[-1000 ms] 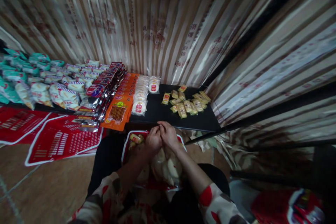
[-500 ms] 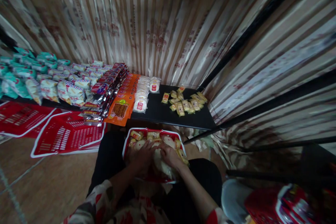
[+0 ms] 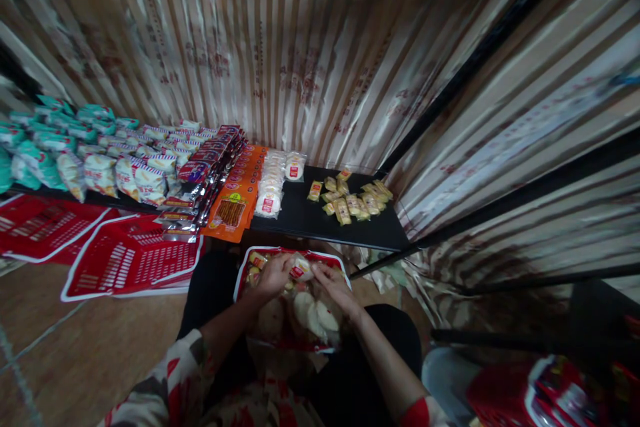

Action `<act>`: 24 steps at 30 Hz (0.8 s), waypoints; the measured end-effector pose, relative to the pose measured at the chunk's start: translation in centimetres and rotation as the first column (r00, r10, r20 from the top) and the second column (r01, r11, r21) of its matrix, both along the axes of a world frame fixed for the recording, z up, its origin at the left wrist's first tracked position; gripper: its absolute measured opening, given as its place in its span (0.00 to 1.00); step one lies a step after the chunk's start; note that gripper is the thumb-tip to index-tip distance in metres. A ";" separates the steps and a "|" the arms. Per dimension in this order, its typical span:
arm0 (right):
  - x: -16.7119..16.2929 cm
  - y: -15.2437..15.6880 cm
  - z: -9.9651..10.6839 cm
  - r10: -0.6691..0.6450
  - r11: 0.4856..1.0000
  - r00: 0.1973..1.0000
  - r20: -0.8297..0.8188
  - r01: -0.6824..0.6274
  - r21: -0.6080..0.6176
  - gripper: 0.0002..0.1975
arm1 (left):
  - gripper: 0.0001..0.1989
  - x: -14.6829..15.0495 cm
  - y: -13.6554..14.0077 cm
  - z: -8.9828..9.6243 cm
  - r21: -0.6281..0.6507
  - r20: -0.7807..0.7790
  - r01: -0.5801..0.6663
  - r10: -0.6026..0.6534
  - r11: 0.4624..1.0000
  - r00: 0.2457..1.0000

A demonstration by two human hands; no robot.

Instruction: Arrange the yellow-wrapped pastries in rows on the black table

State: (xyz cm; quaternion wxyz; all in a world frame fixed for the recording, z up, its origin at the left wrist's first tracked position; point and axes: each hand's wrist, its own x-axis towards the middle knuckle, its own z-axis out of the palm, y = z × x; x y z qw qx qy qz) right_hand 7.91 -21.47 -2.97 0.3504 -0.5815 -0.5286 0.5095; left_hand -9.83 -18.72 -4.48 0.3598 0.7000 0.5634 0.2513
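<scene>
Between my knees stands a red basket with a white rim (image 3: 241, 273), filled with small wrapped snacks. Both hands are over it, gripping a round white rice cracker packet (image 3: 300, 267) with a red label. My left hand (image 3: 275, 275) has closed fingers at the packet's left side, and my right hand (image 3: 334, 284) pinches its right edge. Below them in the basket lie more white round crackers (image 3: 311, 315) in clear wrap. Small yellow wrapped snacks (image 3: 257, 260) show near the basket's far left corner.
A black shelf (image 3: 300, 217) ahead carries white cracker packets (image 3: 270, 197), loose yellow snacks (image 3: 350, 203), orange packs (image 3: 233, 210), dark packs (image 3: 213, 157), and white and teal bags (image 3: 45, 147). Red baskets (image 3: 135, 253) lie at left. A black pole (image 3: 450, 87) slants on the right.
My hands have risen from down among the basket's snacks. They now hold up one rice cracker packet between them, exposing more white crackers underneath.
</scene>
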 end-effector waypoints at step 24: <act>0.2 11.9 2.4 -0.206 0.962 0.978 0.034 0.196 0.188 0.23 | 0.22 3.9 8.7 6.2 0.003 0.112 -0.312 0.310 0.950 0.944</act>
